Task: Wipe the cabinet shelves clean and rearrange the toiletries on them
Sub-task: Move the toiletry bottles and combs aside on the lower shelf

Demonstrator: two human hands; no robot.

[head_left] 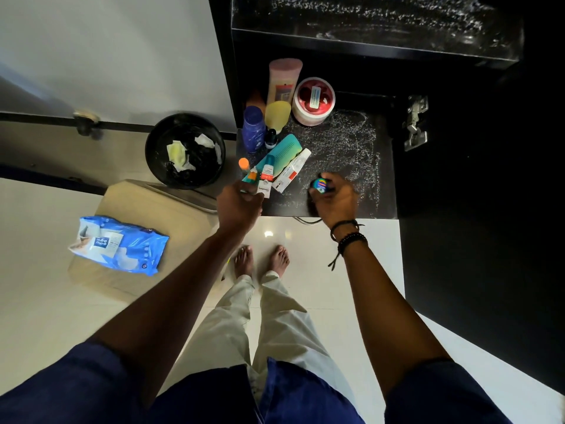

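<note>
1. Lower shelf: a flat black board inside the dark cabinet. Its right half is mottled with pale, streaky residue. The toiletries crowd its left half.
2. Upper shelf: the same black board, streaked with the same pale film.
3. Pink bottle: tall, smooth plastic, standing at the back of the cluster.
4. Red jar: a squat round tub with white walls and a glossy red lid, just right of the pink bottle.
5. Yellow bottle and blue bottle: rounded plastic, upright, side by side.
6. Teal tube: soft and flattened, lying down. Its long axis runs from back right to front left.
7. Boxed tube: white card with a red panel, lying parallel to the teal tube, cap end towards the back right.
8. White tube: small, with a teal cap pointing to the back. The left hand has its fingers curled around the near end, at the shelf's front-left corner.
9. Round tin: small, with a multicoloured lid. The right hand clasps it in bent fingers over the shelf's front edge.
10. Black bin: round, lined in black, holding crumpled white and yellowish wipes. It stands on the floor left of the cabinet.
11. Wipes packet: crinkled blue film, lying on a beige stool.
</note>
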